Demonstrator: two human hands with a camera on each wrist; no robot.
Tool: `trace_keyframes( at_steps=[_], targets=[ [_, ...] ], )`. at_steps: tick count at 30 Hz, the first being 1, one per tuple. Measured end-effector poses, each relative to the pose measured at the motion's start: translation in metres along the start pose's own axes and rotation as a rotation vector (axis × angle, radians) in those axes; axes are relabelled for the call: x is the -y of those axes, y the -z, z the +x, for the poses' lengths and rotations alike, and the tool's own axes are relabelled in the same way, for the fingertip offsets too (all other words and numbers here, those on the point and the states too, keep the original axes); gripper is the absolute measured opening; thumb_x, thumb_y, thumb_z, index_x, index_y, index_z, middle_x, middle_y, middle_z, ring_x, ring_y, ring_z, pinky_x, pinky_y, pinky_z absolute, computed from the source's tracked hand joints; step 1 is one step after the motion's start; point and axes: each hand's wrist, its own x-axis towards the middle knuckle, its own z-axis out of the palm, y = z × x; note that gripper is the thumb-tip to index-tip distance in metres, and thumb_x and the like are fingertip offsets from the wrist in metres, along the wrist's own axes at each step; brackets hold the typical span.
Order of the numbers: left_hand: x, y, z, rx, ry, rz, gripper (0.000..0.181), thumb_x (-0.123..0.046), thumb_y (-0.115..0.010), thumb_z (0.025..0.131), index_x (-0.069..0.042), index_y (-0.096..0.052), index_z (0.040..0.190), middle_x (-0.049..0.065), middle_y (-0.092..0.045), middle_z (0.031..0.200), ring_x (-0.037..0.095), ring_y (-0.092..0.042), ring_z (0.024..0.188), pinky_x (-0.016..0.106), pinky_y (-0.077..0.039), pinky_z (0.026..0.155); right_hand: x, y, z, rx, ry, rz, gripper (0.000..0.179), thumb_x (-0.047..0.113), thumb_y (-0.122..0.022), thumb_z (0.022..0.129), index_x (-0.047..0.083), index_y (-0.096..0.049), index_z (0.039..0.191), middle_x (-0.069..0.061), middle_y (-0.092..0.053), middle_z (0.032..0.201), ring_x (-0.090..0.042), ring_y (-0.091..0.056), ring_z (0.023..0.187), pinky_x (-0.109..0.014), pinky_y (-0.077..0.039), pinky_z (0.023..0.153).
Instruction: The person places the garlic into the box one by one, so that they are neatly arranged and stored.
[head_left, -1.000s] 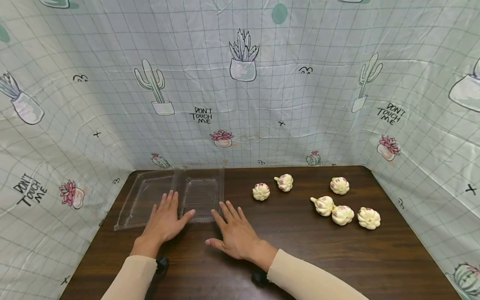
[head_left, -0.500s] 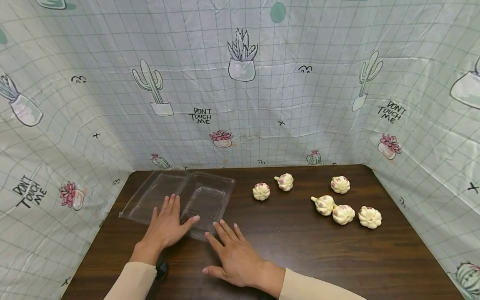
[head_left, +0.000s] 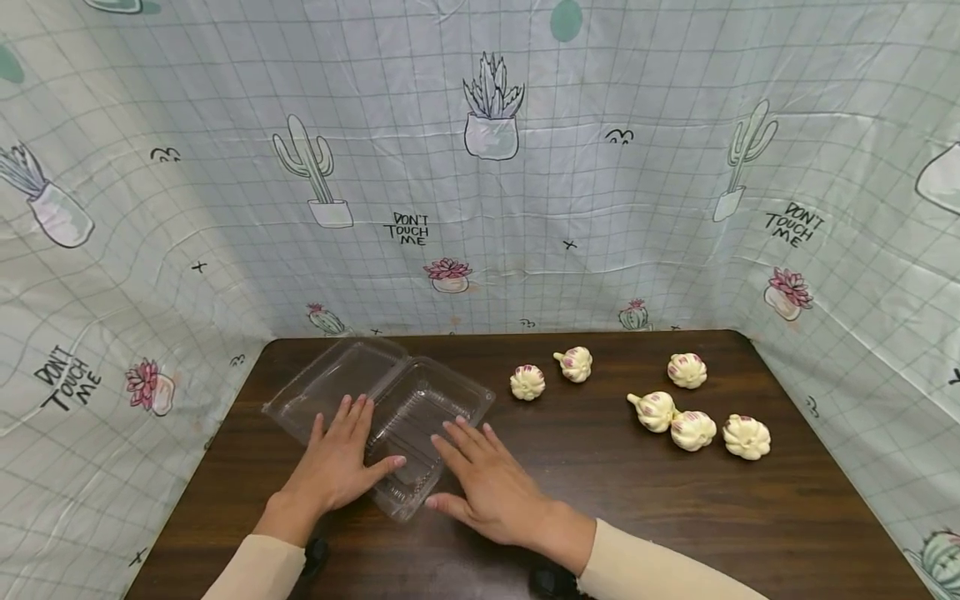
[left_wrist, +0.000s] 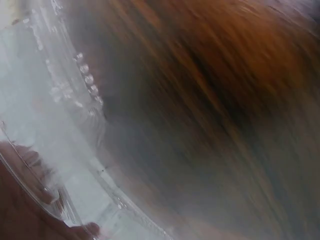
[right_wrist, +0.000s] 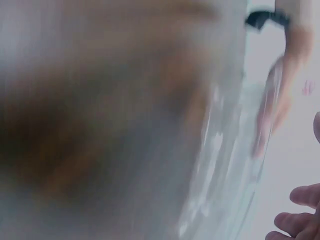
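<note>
"Box (head_left: pixel 426 408) lies open, mid-left on the worktop (head_left: pixel 637 517). Risks?"
"Left hand (head_left: pixel 333 462), loose over the lid (head_left: pixel 330 383): leaning could buckle it."
"Right hand (head_left: pixel 497 490)?"
"Straight-fingered at the box's edge, gripping nothing; if it yields, pushing could skid the box toward the garlic (head_left: pixel 527 383)."

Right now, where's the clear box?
In the head view, the clear box lies open on the table, left of the garlic bulbs, by the left hand and right hand.
</note>
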Motion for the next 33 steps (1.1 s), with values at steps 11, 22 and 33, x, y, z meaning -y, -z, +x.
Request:
trace_keyframes(
  at_steps=[11,22,33],
  targets=[
    [-0.004,-0.008,-0.008,0.012,-0.151,0.0,0.1,-0.063,-0.064,0.098,0.0,-0.027,0.166,0.019,-0.025,0.173,0.04,-0.017,0.162,0.071,-0.011,0.128,-0.05,0.007,0.01,-0.019,-0.093,-0.009,0.084,0.058,-0.053,0.106,0.003,-0.032,0.165,-0.021,-0.023,0.173,-0.038,-0.019,0.162,-0.058,-0.024,0.13],
    [-0.007,-0.015,-0.005,-0.055,-0.251,0.015,0.084,-0.06,-0.054,0.104,-0.006,-0.034,0.165,0.012,-0.033,0.171,0.033,-0.022,0.161,0.066,-0.012,0.129,-0.053,0.0,-0.022,0.015,-0.083,-0.079,0.09,0.065,-0.047,0.105,-0.005,-0.034,0.162,-0.024,-0.033,0.168,-0.038,-0.029,0.159,-0.057,-0.03,0.128],
    [-0.011,-0.005,0.002,-0.048,-0.223,0.007,0.066,-0.043,-0.052,0.11,-0.004,-0.04,0.162,0.016,-0.037,0.168,0.038,-0.026,0.159,0.068,-0.018,0.128,-0.029,-0.001,-0.074,-0.091,-0.057,-0.185,0.086,0.064,-0.052,0.104,-0.004,-0.045,0.156,-0.021,-0.046,0.162,-0.034,-0.041,0.154,-0.054,-0.039,0.123]
  ],
)
